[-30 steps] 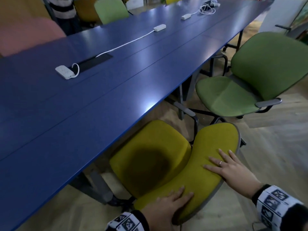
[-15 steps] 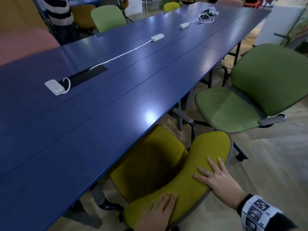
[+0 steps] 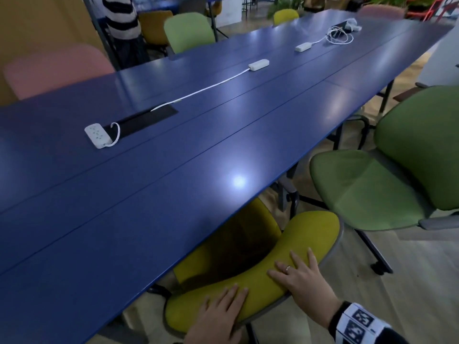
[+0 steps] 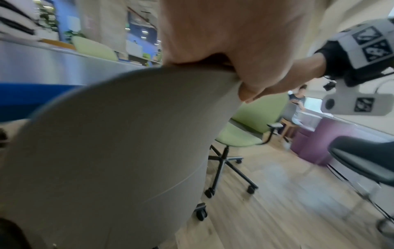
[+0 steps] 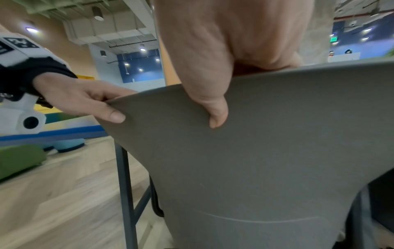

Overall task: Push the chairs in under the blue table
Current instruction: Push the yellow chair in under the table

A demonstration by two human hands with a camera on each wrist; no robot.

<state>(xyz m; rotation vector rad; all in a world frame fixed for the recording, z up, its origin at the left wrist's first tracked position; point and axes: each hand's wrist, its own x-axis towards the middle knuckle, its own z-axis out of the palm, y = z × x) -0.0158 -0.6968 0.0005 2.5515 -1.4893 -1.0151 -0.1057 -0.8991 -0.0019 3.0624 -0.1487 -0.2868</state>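
Observation:
A yellow chair (image 3: 295, 242) with a grey back shell (image 4: 117, 143) stands at the near edge of the long blue table (image 3: 173, 170), its seat partly under the tabletop. My left hand (image 3: 223, 311) and right hand (image 3: 303, 276) both hold the top of its backrest, fingers laid over the yellow front. In the right wrist view each thumb presses the grey shell (image 5: 277, 151) behind. A green chair (image 3: 372, 189) stands to the right, turned and out from the table.
White power strips (image 3: 98, 135) and cables lie on the tabletop. Pink (image 3: 57, 68), green (image 3: 188, 31) and yellow chairs line the far side, where a person in a striped top (image 3: 121, 18) stands. The green chair's wheeled base (image 4: 224, 160) sits on wood floor; a purple counter (image 4: 315, 144) stands behind.
The yellow chair has rolled further in, so more of its seat is covered by the tabletop. Both hands kept their hold on the backrest and moved forward with it.

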